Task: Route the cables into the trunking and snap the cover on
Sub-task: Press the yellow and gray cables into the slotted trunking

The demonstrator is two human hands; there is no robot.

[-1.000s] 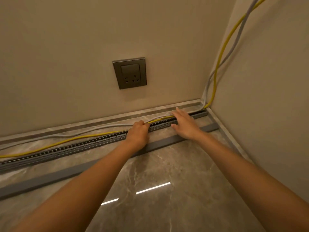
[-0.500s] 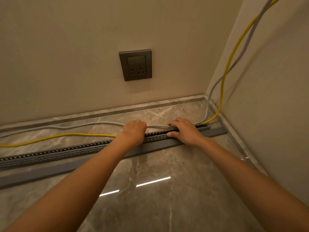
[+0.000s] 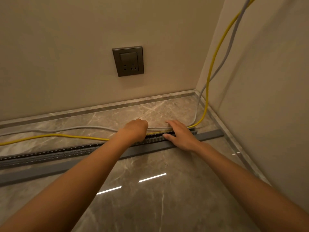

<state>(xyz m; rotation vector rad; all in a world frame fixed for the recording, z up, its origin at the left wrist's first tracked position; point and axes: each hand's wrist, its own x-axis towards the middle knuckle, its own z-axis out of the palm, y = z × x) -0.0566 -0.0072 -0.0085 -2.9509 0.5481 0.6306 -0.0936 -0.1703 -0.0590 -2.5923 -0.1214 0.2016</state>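
Right hand (image 3: 181, 136) flattened, fingers (image 3: 173, 125) straight on trunking (image 3: 66, 152), left hand (image 3: 135, 129) fingers curled round cables (image 3: 66, 136)

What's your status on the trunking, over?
Left hand grips yellow cable, grey cable; right hand flat on trunking. Both mostly outside. Cover off, alongside.

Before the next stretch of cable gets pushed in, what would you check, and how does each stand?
1. Trunking uncovered, slots open: ok.
2. Yellow cable left of the left hand inside the trunking: not ok, on the floor.
3. Grey cable inside: not ok, also on the floor.
4. Right hand flat on the trunking by the corner: ok.
5. Left hand's grip: cannot tell, hidden underneath.
6. Cover lying beside the trunking: ok.
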